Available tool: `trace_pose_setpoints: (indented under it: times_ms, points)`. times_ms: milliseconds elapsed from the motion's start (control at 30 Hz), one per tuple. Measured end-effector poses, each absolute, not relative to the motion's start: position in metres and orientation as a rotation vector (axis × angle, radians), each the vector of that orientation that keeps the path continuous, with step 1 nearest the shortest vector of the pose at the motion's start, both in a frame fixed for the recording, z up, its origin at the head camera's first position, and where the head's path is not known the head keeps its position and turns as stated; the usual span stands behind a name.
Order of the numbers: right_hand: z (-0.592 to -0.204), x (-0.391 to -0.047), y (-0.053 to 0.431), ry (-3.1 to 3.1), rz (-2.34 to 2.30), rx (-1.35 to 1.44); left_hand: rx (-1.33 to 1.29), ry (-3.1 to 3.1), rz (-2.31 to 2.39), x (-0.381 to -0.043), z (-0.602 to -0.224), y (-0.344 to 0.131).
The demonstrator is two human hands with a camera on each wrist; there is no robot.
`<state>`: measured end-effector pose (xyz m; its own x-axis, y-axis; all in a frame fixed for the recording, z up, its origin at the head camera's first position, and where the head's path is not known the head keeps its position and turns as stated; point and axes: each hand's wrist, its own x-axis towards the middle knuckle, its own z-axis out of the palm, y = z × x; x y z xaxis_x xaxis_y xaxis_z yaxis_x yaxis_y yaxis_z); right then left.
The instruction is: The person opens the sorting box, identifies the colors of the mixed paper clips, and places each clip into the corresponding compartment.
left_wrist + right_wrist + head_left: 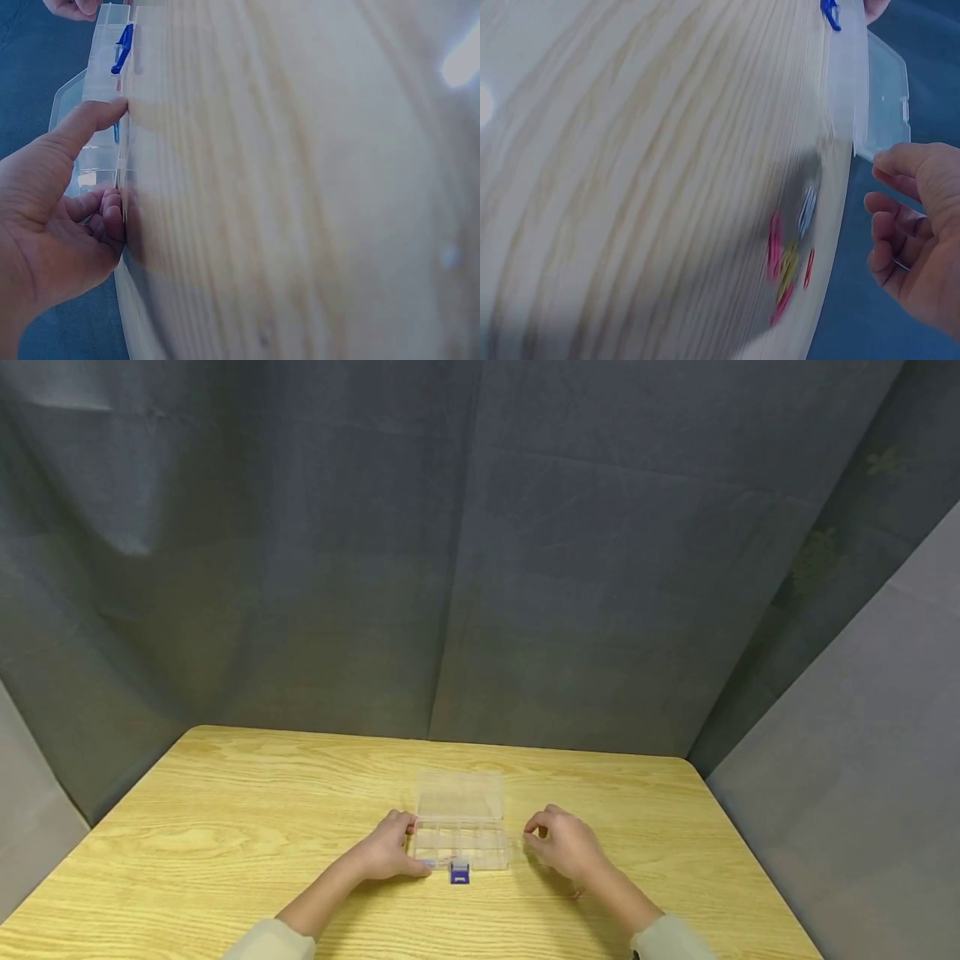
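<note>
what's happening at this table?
A person is working at a wooden table with a clear compartment box, its lid open. The left hand grips the box's left end, thumb at the front. The right hand is off the right end, fingers bent; can't tell if it holds anything. Loose coloured paper clips lie on the table near that hand.

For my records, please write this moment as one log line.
left hand: holds clear box; right hand: beside it, grasp unclear; lid: open; paper clips: on table
</note>
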<state>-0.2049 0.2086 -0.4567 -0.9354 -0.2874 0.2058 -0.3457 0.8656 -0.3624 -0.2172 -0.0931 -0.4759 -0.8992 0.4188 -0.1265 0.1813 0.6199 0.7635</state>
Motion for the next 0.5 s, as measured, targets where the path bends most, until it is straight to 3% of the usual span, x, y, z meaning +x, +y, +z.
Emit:
trace_pose_setpoints:
  times_ms: [500]
  points:
    - [-0.459,-0.206,0.248,-2.941,0.641,0.319,0.487,2.562,1.144,-0.218,-0.476,-0.094]
